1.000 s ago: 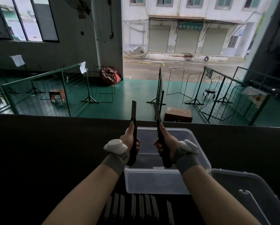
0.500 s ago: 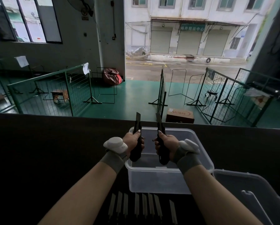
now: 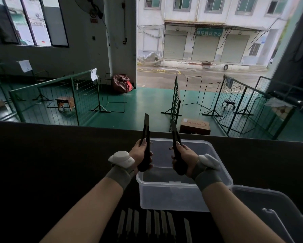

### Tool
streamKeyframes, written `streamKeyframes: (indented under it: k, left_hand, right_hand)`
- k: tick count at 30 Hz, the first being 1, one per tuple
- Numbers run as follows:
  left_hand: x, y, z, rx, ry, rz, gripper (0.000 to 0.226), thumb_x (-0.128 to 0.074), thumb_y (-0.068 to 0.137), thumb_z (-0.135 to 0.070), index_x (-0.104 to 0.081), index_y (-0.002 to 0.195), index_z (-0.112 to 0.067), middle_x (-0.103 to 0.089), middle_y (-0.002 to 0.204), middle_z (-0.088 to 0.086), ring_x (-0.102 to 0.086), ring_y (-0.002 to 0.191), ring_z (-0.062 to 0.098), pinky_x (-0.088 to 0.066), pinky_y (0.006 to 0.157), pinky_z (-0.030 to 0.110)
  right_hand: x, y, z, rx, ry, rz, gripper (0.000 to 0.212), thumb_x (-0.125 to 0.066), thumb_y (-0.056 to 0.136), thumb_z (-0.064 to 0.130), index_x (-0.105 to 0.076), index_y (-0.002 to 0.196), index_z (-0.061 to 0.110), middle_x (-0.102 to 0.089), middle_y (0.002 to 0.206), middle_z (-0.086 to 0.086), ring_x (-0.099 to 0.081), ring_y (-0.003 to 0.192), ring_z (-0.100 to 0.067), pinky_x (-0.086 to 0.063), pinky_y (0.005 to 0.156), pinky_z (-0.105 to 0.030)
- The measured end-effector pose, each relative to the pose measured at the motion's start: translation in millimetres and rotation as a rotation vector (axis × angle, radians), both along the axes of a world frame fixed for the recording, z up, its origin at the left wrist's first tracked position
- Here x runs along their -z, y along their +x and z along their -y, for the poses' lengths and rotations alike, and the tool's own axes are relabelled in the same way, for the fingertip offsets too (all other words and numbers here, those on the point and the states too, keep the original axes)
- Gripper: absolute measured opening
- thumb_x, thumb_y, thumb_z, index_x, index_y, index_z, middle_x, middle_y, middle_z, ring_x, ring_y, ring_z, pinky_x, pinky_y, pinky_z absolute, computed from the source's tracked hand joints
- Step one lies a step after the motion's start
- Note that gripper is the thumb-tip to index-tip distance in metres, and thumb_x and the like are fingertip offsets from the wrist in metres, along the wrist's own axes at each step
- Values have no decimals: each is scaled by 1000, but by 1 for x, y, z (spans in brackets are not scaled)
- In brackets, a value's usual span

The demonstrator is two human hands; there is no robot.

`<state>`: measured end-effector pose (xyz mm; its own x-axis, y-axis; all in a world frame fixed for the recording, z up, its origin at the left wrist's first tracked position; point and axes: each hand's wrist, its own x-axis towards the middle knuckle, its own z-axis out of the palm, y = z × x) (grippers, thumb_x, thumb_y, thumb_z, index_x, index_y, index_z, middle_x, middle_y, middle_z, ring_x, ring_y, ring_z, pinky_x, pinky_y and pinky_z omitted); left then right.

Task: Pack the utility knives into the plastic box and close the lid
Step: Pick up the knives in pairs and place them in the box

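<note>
Two knives held over the open box, not yet set in.

Left hand (image 3: 143, 155) is clenched round one knife (image 3: 146, 135); right hand (image 3: 182, 159) is clenched round a second knife (image 3: 175, 137). Both sit at frame centre, blades showing and pointing up and away. The box (image 3: 173, 195) lies just below them, its floor seemingly bare. The lid (image 3: 273, 213) lies off, at lower right, touching the box or just beside it; cannot tell which. Judgement: retract the blades fully, then lay each knife flat and lengthwise on the box floor, side by side, so the rest stack evenly. Count: 2 knives in hand, about 8 in the row (image 3: 154, 223) at bottom centre, handles cut off by the frame; 1 box, 1 lid.
</note>
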<state>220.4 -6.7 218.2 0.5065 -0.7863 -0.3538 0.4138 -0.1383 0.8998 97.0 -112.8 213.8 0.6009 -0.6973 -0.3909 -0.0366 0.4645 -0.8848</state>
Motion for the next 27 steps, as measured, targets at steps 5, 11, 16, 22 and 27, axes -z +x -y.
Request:
streamKeyframes:
  k: [5,11,16,22,27]
  left_hand:
    - [6,1,1,8,71,-77,62,-36,85,-70,-46,65,-13,-41,48,-2,-38,31,9,-33,40,17]
    - [6,-4,-1,-42,99,-59,57,-42,89,-60,-44,61,-11,-40,35,-4,-33,25,7,-28,31,11]
    - [5,-9,2,-53,93,-28,53,-38,96,-51,-43,63,-9,-41,37,-2,-33,22,6,-28,30,10]
    - [2,-17,4,26,89,81,37,-30,103,-28,-44,75,-10,-41,63,3,-42,27,5,-35,41,16]
    - [-2,-22,4,34,98,95,28,-35,102,-18,-45,78,-9,-46,64,4,-47,41,10,-40,46,25]
  right_hand:
    - [4,3,2,-12,91,-72,54,-41,94,52,-53,71,5,-44,42,0,-38,27,-11,-33,35,-17]
    - [5,-2,-4,-8,49,-143,59,-46,88,60,-53,66,5,-44,51,-2,-35,31,-10,-30,39,-19]
    - [1,-5,-6,-14,7,-183,58,-43,91,56,-54,69,4,-45,51,-1,-37,31,-10,-33,40,-21]
    - [-4,-10,-8,-5,51,-82,49,-36,99,41,-52,73,3,-43,55,-3,-40,29,-9,-34,45,-26]
    - [-12,-21,-10,-32,115,4,31,-33,102,19,-45,78,4,-40,65,-7,-39,52,-15,-35,51,-27]
